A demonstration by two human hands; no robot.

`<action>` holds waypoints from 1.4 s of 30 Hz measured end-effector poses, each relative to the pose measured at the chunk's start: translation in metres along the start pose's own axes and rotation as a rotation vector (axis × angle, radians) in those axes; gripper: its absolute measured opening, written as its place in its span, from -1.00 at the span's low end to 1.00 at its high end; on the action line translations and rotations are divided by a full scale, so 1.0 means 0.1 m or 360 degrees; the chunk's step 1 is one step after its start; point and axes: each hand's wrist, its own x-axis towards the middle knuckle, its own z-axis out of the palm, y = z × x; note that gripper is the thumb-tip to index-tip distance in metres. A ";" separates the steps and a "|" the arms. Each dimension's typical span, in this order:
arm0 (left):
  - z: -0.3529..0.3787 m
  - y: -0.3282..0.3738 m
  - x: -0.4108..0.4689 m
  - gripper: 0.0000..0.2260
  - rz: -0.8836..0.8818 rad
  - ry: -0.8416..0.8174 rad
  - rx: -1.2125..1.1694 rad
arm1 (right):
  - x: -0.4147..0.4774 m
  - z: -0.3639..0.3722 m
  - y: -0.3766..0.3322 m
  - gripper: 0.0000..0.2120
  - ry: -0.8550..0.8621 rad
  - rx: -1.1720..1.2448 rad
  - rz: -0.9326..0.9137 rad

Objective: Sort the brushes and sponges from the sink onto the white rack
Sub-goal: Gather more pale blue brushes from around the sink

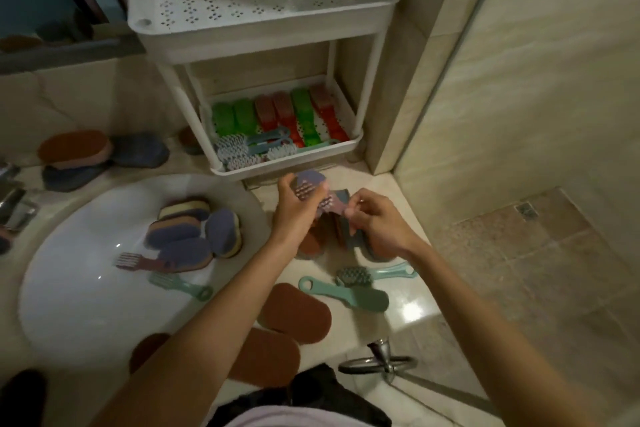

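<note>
Head view: left hand (pixel 294 208) grips small mauve plastic bristle brush (pixel 308 184); right hand (pixel 377 224) pinches pinkish brush end (pixel 334 208) beside it, near white plastic rack (pixel 287 165). Light, rigid, probably slick; hold by the back.

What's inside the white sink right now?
A pile of purple sponges, a pinkish brush and a teal brush lie in the sink. The left forearm covers its near edge.

Bare left hand (pixel 294 210), right hand (pixel 379 227) and forearms (pixel 207 340); pale top (pixel 287 418), dark garment (pixel 322 392).
</note>
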 end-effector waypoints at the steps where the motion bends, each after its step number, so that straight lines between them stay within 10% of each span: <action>1: -0.03 -0.02 -0.02 -0.55 -0.0010 0.0037 -0.0017 | -0.06 0.07 -0.01 -0.78 -0.0084 0.0025 0.0012; 12: -0.56 -0.55 -0.09 -0.87 -0.0249 0.0412 -0.0180 | -0.59 0.40 0.29 -0.68 -0.0377 -0.1571 -0.0019; 19: -0.68 -0.87 0.12 -0.51 -0.0293 0.0293 -0.0149 | -0.69 0.65 0.42 -0.68 -0.0363 -0.1917 -0.0026; 24: -0.73 -0.50 -0.09 -0.88 -0.0245 0.0216 -0.0155 | -0.61 0.61 0.29 -0.81 -0.0251 -0.1763 -0.0083; 42: -0.85 0.41 0.46 -0.94 -0.0112 0.0198 -0.0325 | 1.04 0.24 -0.98 -0.75 0.0463 0.0431 0.0176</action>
